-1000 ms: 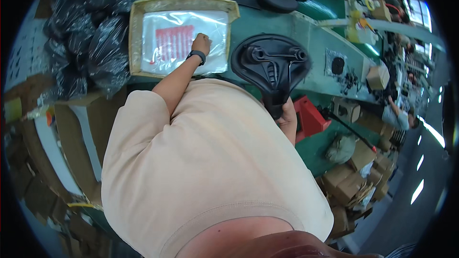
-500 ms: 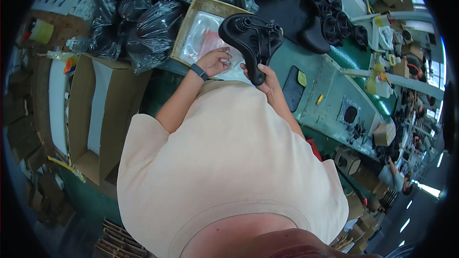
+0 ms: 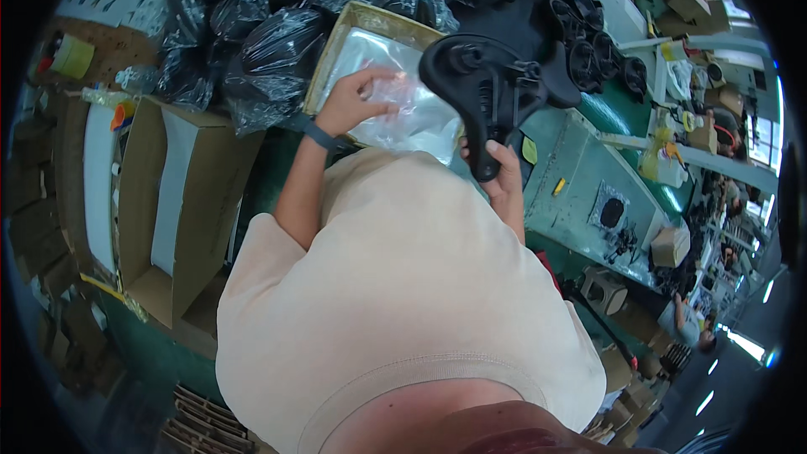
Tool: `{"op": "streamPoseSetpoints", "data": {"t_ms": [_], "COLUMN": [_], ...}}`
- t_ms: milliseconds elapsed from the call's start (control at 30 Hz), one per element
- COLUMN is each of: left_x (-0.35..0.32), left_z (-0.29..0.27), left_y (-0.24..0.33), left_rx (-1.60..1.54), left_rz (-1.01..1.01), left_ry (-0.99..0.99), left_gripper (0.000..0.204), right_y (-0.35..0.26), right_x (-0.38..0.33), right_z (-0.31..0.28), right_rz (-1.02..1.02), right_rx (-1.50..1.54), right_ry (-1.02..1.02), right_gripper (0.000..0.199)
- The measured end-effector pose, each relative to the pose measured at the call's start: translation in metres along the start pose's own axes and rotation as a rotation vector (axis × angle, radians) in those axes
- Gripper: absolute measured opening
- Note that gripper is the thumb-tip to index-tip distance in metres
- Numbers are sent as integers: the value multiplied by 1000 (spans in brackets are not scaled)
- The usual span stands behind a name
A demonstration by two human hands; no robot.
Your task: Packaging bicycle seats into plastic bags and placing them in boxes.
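Observation:
A black bicycle saddle (image 3: 445,84), underside up with its springs showing, is held above the workbench. My right hand (image 3: 504,172) grips it by the narrow nose, thumb on top. To its left, my left hand (image 3: 346,104), with a dark band at the wrist, is over a shallow cardboard box (image 3: 326,63). Its thumb and forefinger are spread apart, with nothing plainly held between them. Clear plastic bags (image 3: 429,136) lie in the box under these fingers, with a reddish patch showing on them.
Black saddles wrapped in clear plastic (image 3: 282,55) are heaped behind the box. Unwrapped black saddles (image 3: 584,63) stand at the back right. A yellow cutter (image 3: 559,187) lies on the green bench (image 3: 580,160). At my left stands a tall open carton (image 3: 206,193).
The saddle has moved right and closer to me with my right hand. My left hand has shifted left, and its fingers have spread from a near pinch.

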State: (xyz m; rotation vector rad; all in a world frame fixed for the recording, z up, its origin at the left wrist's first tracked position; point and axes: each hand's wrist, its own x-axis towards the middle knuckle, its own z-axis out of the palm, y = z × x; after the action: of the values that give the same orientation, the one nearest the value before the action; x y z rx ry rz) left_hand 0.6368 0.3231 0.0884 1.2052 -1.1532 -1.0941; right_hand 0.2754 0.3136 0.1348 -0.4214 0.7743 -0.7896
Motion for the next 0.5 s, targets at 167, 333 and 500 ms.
{"op": "streamPoseSetpoints", "data": {"t_ms": [167,333,500], "left_x": [8,28,12], "left_z": [-50,-13,69], "left_y": [-21,7,-3], "left_rx": [15,-1186,-907], "left_rz": [-322,-606,-477], "left_ry": [47,203,-23], "left_gripper": [12,15,16], "right_y": [-44,-34,15], "right_x": [-27,-45,12], "right_z": [-46,-58,-13], "right_rz": [-274,-204,149], "right_rx": [-58,-91,233], "right_ry": [23,-152,-355], "right_gripper": [73,91,86]}}
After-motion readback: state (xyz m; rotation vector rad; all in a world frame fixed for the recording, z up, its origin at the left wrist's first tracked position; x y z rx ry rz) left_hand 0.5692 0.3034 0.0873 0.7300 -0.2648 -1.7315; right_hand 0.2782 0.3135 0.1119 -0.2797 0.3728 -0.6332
